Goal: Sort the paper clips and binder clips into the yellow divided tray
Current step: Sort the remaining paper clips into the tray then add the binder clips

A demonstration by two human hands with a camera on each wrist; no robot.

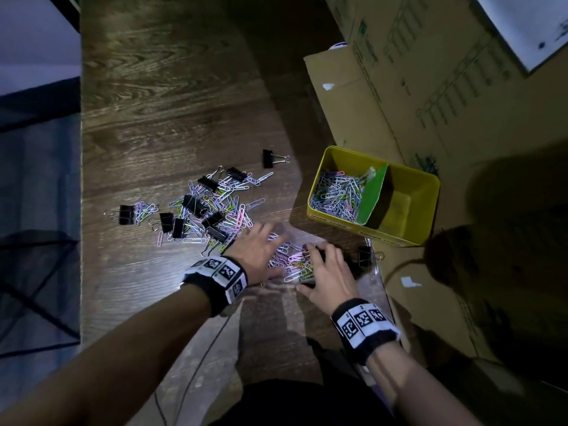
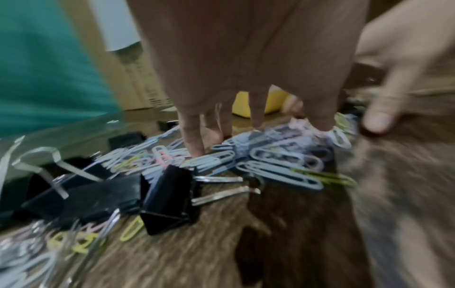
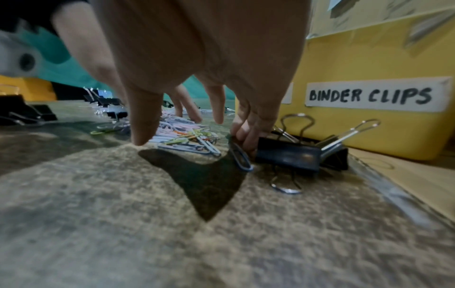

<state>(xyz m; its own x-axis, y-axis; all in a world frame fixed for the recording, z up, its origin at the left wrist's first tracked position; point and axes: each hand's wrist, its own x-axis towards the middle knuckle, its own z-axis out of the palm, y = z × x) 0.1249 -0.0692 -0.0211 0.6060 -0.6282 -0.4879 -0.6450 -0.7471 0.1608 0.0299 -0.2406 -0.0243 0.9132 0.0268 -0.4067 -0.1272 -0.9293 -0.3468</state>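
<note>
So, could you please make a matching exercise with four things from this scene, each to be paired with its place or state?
Things:
1. left hand
2. right hand
3. green divider
4. paper label

Places or states:
A. stuck on the yellow tray's outer wall
B. standing inside the tray
C. fingers spread over the paper clips
D. fingertips at a black binder clip

Pairs: 1-C, 2-D, 3-B, 4-A

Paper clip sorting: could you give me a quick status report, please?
Left hand and right hand open, raking paper clips. Yellow tray: binder side empty. Binder clip beside right fingers.
</note>
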